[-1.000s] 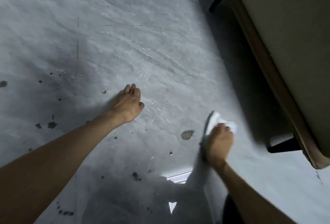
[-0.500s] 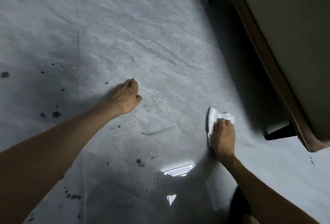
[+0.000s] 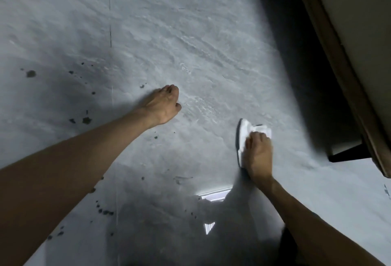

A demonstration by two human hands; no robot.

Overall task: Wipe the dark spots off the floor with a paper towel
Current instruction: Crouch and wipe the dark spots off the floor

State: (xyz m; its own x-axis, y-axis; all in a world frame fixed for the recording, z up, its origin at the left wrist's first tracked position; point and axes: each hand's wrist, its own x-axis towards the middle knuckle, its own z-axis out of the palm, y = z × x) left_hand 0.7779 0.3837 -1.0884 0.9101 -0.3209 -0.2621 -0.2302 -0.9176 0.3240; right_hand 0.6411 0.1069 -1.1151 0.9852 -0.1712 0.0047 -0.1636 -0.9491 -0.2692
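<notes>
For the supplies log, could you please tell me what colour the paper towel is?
The paper towel is white, lying under the right hand; head view.

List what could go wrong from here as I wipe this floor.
The faint streak suggests the paper towel may smear spots instead of lifting them. The left forearm passes right by dark spots and could smudge them. A wide stroke of the right hand might knock the dark furniture leg.

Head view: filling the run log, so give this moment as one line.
right hand: holds paper towel against floor | left hand: curled, empty, on floor | dark spots: several at left, unwiped
</notes>
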